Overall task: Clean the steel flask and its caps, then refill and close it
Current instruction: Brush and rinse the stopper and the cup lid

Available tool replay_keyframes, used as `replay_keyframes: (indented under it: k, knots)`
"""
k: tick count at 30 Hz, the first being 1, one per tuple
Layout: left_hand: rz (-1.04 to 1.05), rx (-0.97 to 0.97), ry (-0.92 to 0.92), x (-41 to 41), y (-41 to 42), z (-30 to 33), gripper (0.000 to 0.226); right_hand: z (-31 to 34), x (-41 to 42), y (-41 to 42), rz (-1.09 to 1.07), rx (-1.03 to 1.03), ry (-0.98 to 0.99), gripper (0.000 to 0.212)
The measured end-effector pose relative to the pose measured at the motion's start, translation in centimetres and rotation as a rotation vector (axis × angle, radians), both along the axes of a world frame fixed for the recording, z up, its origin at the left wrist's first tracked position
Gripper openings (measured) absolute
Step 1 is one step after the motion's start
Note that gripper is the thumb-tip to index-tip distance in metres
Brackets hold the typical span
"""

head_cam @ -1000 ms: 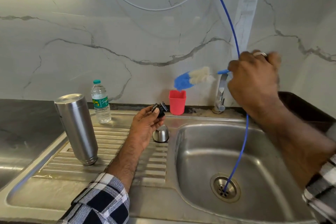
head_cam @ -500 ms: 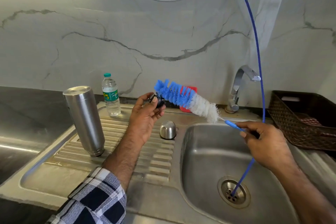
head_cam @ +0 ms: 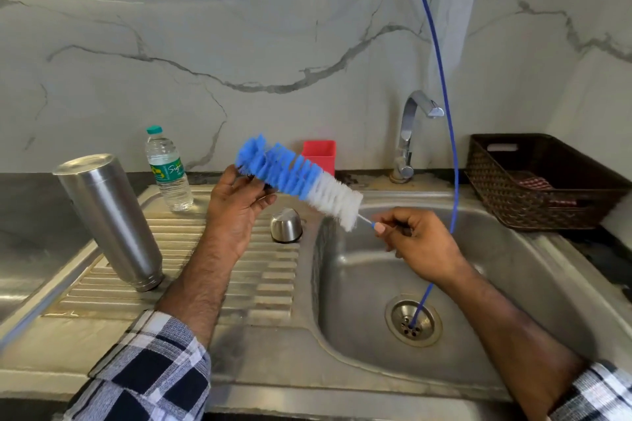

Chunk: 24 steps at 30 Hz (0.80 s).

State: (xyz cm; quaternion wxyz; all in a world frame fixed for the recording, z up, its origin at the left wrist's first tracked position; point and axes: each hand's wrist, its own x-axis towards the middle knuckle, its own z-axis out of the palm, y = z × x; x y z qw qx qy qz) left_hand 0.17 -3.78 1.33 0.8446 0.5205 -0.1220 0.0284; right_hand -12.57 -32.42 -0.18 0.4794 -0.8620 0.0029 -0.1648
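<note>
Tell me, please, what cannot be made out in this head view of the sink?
- Black cap in the left hand: hidden by the bottle brush and the fingers.
- Brush handle: hidden inside the right hand.
- Steel flask mouth: faces down on the drainboard.
- Blue hose top: cut off by the upper edge.
- Water bottle label: too small.
</note>
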Motion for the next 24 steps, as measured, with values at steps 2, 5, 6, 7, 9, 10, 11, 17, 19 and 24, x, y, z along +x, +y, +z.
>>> replay_keyframes:
  k: [2,5,6,7,9,10,11,17,19,24]
  knots:
    - [0.003,0.056,-0.023,-0.3,-0.5,-0.1,0.042,-0.2,0.0,0.4,0.013,-0.016,-0.012,0.010]
    - [0.025,0.056,-0.034,-0.5,-1.1,0.0,0.044,-0.1,0.2,0.3,-0.033,-0.052,-0.011,0.012]
    - [0.034,0.034,-0.034,-0.4,-1.1,0.1,0.044,-0.1,0.3,-0.2,-0.055,-0.035,-0.003,0.011]
    - [0.047,0.006,-0.028,-0.3,-0.8,0.2,0.044,-0.1,0.3,-0.8,-0.083,-0.016,0.004,0.010]
    - [0.078,-0.053,-0.008,-0.2,-0.1,0.4,0.047,-0.1,0.3,-2.1,-0.127,-0.009,0.021,0.010]
    - [0.092,-0.065,-0.005,-0.2,0.3,0.4,0.050,-0.2,0.3,-2.4,-0.136,-0.021,0.027,0.011]
    - [0.096,-0.061,-0.006,-0.2,0.4,0.4,0.052,-0.2,0.3,-2.5,-0.143,-0.035,0.032,0.013]
    - [0.075,0.132,-0.096,-1.1,-1.2,0.0,0.051,0.2,0.8,0.0,-0.164,0.010,-0.034,0.014]
    - [0.099,0.170,-0.124,-1.6,-2.2,0.1,0.041,0.4,0.6,-0.1,-0.149,-0.005,-0.040,0.014]
    - [0.259,0.134,-0.105,-1.1,-0.6,1.0,0.036,0.7,-0.3,-2.0,-0.150,-0.102,-0.013,0.017]
